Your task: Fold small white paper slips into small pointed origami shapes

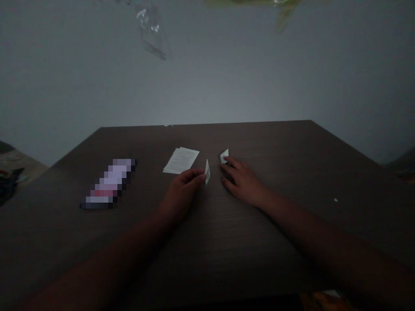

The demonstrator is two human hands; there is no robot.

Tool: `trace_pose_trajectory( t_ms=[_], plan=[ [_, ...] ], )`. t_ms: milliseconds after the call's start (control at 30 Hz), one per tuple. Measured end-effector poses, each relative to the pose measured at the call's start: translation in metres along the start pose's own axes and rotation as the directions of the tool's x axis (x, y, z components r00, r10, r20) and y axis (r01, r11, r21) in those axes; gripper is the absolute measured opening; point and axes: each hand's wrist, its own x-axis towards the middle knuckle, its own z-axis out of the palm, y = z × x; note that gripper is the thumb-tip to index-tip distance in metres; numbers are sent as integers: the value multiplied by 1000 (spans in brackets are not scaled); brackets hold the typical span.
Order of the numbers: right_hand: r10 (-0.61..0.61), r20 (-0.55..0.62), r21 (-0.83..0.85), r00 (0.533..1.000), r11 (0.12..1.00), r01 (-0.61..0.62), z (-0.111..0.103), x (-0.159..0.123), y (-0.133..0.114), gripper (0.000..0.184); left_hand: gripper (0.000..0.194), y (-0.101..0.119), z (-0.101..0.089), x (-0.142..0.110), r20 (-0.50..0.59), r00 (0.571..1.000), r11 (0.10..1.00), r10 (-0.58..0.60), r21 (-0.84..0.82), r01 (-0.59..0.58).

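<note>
My left hand (pixel 184 188) is closed, pinching a small folded piece of paper (pixel 207 172) between thumb and fingers, held up on edge. Just to the right, my right hand (pixel 241 179) rests low over the table with its fingers apart. Its index fingertip is at a second small folded paper (pixel 224 156), which stands on the tabletop; whether it presses on it I cannot tell. Beyond my left hand lies a short stack of printed paper sheets (pixel 181 159), slightly fanned.
The dark wooden table (pixel 279 142) meets a pale wall at its far edge. A phone-like object (pixel 110 183), its face pixelated, lies on the left. A tiny white scrap (pixel 336 200) is on the right. A clear plastic bag (pixel 151 30) hangs on the wall.
</note>
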Motion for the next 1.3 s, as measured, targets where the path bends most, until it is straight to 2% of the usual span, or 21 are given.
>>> trace_pose_trajectory(
  t_ms=[100,233,367,500,600,667,733,833,967,1100,1300],
  plan=[
    [-16,12,-9,1000,1000,16,0,1,0,54,28,3,3,2,9,988,973,-154,-172,153],
    [-58,-13,79,998,995,59,-2,2,1,53,27,7,2,1,-13,985,969,-170,-187,164],
    [-100,-111,235,989,964,124,-9,-1,-2,37,27,11,-8,0,-47,998,998,29,-53,-32],
    [-147,-184,330,972,922,202,-20,-8,-9,23,28,16,-19,3,-41,978,965,204,174,-194],
    [-235,-167,389,957,877,283,-27,-13,-16,19,24,19,-24,5,-13,939,899,344,293,-325],
    [-288,-137,415,948,852,319,-31,-14,-20,17,21,20,-26,7,53,899,841,436,332,-427],
    [-321,-117,432,940,836,339,-33,-15,-23,16,20,23,-29,8,138,867,795,479,351,-495],
    [-360,-112,448,926,814,370,-35,-15,-27,18,19,27,-33,9,270,852,777,449,353,-522],
    [-362,-106,472,926,801,368,-37,-16,-28,18,19,26,-34,9,395,852,808,343,338,-482],
    [-323,-98,494,941,805,328,-36,-17,-26,18,21,20,-33,10,420,852,822,313,329,-464],
    [-321,-107,488,941,808,331,-29,-15,-20,17,21,13,-33,11,443,848,817,292,346,-462]
  ],
)
